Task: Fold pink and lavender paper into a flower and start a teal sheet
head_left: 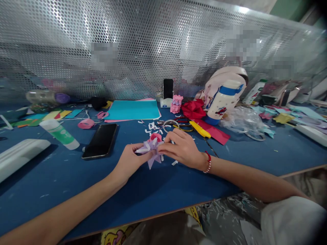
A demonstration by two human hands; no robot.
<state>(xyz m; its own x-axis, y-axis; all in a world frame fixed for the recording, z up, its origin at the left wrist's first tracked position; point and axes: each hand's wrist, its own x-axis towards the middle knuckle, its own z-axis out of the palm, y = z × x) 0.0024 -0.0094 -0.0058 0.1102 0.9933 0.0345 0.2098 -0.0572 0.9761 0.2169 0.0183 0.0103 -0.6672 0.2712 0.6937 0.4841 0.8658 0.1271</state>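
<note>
Between my hands is a spiky lavender folded-paper star (152, 157), held a little above the blue table. My left hand (130, 158) pinches its left side between thumb and fingers. The fingers of my right hand (182, 148) are closed at the star's right edge, touching one of its points; whether a separate bit of paper is in that pinch is hidden. Just behind the star sits a pink paper roll (155, 137). White paper scraps (152, 126) lie around it, close to a pair of scissors (182, 126).
A phone (100, 140) and a glue tube (60, 134) lie on the left. Blue paper sheets (134, 109) are at the back. A yellow cutter (200, 129), red paper (216, 132), a bottle (222, 102) and a plastic bag (242, 122) stand or lie right. The table's front edge (163, 210) is near.
</note>
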